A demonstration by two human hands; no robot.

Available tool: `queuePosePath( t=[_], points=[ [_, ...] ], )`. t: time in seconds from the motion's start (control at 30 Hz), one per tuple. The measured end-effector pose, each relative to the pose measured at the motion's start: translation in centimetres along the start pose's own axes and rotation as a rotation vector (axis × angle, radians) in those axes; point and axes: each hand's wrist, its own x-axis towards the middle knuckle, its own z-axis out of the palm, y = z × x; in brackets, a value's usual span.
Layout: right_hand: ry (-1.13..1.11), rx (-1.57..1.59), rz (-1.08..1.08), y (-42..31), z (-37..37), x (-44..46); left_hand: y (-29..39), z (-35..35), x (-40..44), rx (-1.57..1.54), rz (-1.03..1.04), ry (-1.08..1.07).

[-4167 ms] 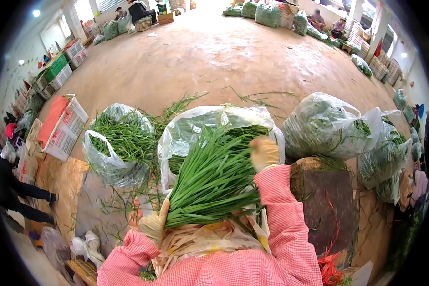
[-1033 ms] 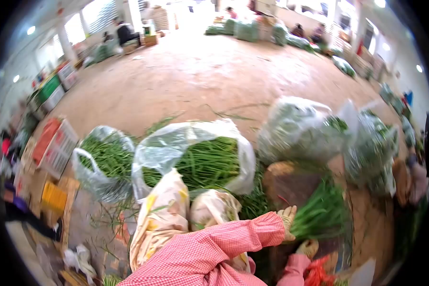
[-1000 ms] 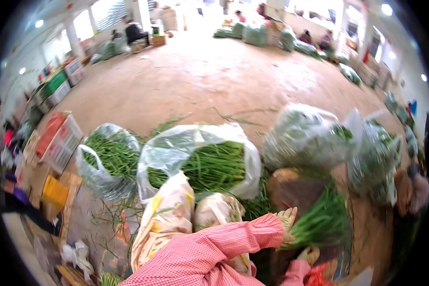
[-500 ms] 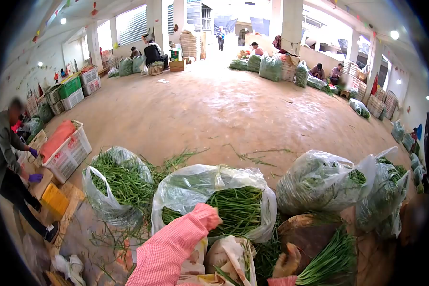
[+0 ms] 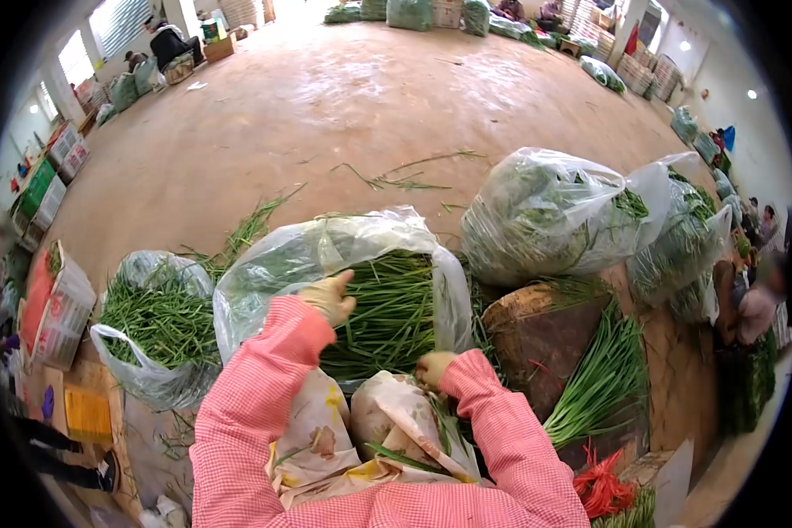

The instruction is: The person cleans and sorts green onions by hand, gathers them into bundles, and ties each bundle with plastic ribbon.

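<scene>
A clear plastic bag (image 5: pixel 326 249) stands open in front of me, filled with long green chive stalks (image 5: pixel 387 308). Over the left part of these stalks is my gloved left hand (image 5: pixel 328 297), its fingers apart. My gloved right hand (image 5: pixel 433 370) is at the bag's near edge with fingers curled; whatever they grip is hidden. A stained cloth (image 5: pixel 396 414) covers my lap below both hands. To the right, a neat chive bundle (image 5: pixel 598 378) lies on a dark board (image 5: pixel 537 343). Red ties (image 5: pixel 604 486) are heaped below it.
Another open bag of greens (image 5: pixel 158 308) stands at left, and a full tied bag (image 5: pixel 554 220) at right. Loose stalks (image 5: pixel 405 180) lie on the brown floor (image 5: pixel 326 114). A white crate (image 5: pixel 66 308), a yellow box (image 5: pixel 88 414) and a person's leg (image 5: pixel 62 466) are at far left.
My right hand has left the chive bundle on the board and come left to the bag's near edge. My left hand stays over the bag. The view has tilted down.
</scene>
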Motion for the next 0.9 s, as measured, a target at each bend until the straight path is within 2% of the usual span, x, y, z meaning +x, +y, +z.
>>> queuePosePath(
  t=[0.03,0.13,0.17,0.2,0.27,0.3,0.33,0.37,0.4,0.47,0.6,0.63,0.67,0.73,0.77,0.8,0.83,0.87,0.9],
  points=[
    [0.059,0.051,0.066,0.1,-1.2,0.1,-0.5,2.7,1.6,0.131,0.171,0.064],
    [0.216,0.094,0.285,1.1,-5.2,0.4,4.1,5.9,2.6,0.313,0.221,-0.189],
    [0.216,0.094,0.288,1.5,-6.2,0.5,3.7,9.1,4.1,0.44,0.277,-0.144],
    [0.262,0.035,0.414,2.0,-7.2,0.8,4.1,10.6,5.2,0.528,0.309,-0.158],
    [0.357,0.053,0.543,3.1,-8.7,0.8,3.5,15.0,7.3,0.67,0.315,0.012],
    [0.416,0.133,0.533,3.9,-9.1,0.8,1.9,18.7,9.7,0.657,0.281,0.118],
    [0.517,0.115,0.419,4.2,-9.1,0.3,0.3,21.8,11.5,0.647,0.237,0.235],
    [0.465,0.095,0.412,3.4,-10.2,-0.6,-0.1,22.3,12.3,0.682,0.216,0.249],
    [0.566,0.056,0.328,3.9,-9.5,-0.2,0.3,21.8,12.8,0.678,0.169,0.174],
    [0.678,0.1,0.166,5.0,-8.0,0.4,-0.6,22.9,14.4,0.648,0.149,0.185],
    [0.677,0.39,0.054,3.4,-6.5,-0.3,3.1,16.4,14.8,0.516,-0.056,-0.453],
    [0.798,0.554,-0.147,3.0,-5.2,0.6,2.9,16.6,14.7,0.512,-0.062,-0.45],
    [0.669,0.607,-0.019,3.5,-4.4,0.6,2.4,16.9,14.2,0.484,-0.032,-0.446],
    [0.618,0.761,-0.054,2.6,-3.2,0.6,2.2,16.9,12.7,0.562,0.027,-0.415],
    [0.677,0.845,-0.179,3.3,-1.3,2.1,1.4,17.0,11.3,0.712,0.125,-0.238],
    [0.673,0.86,-0.168,3.2,-0.7,2.7,0.3,17.4,9.9,0.85,0.225,-0.065],
    [0.623,1.01,-0.182,2.9,0.1,2.9,-1.2,19.1,11.0,0.814,0.198,-0.03],
    [0.565,1.171,-0.178,2.4,1.4,2.7,-0.7,18.4,12.2,0.609,0.042,-0.241],
    [0.553,1.244,-0.217,1.9,1.9,3.0,-2.3,19.5,14.5,0.43,-0.052,-0.325]
  ],
)
